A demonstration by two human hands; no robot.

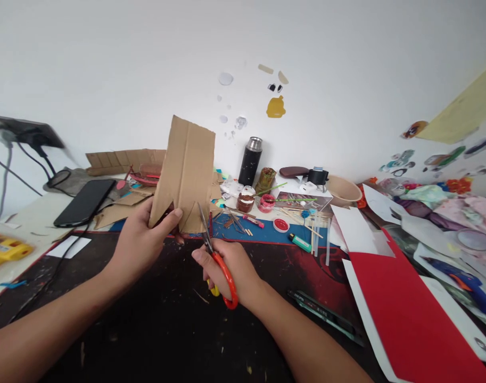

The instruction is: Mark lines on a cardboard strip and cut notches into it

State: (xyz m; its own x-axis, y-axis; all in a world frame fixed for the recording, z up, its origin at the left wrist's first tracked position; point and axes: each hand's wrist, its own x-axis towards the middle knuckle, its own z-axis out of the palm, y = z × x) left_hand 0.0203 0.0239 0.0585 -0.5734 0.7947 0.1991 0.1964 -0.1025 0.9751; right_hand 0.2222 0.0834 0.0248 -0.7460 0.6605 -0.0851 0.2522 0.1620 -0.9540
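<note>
My left hand (pixel 147 231) grips a piece of brown cardboard (pixel 189 165) by its lower left edge, thumb in front. The cardboard stands upright above the dark desk mat, creased down its length, with a notch cut in its bottom edge. My right hand (pixel 230 266) is wrapped round a pair of scissors (pixel 227 279) with orange and yellow handles. Their blades point up at the lower right part of the cardboard, one blade lying in front of it; the other is hard to make out. Fingers of my left hand behind the cardboard are partly hidden.
A black flask (pixel 250 162), paint jars (pixel 245 201) and thin sticks stand or lie toward the wall. At left are a phone (pixel 85 202) and a yellow tool (pixel 5 250). To the right lie a utility knife (pixel 326 316), red card (pixel 410 314) and a blue glue gun (pixel 462 279).
</note>
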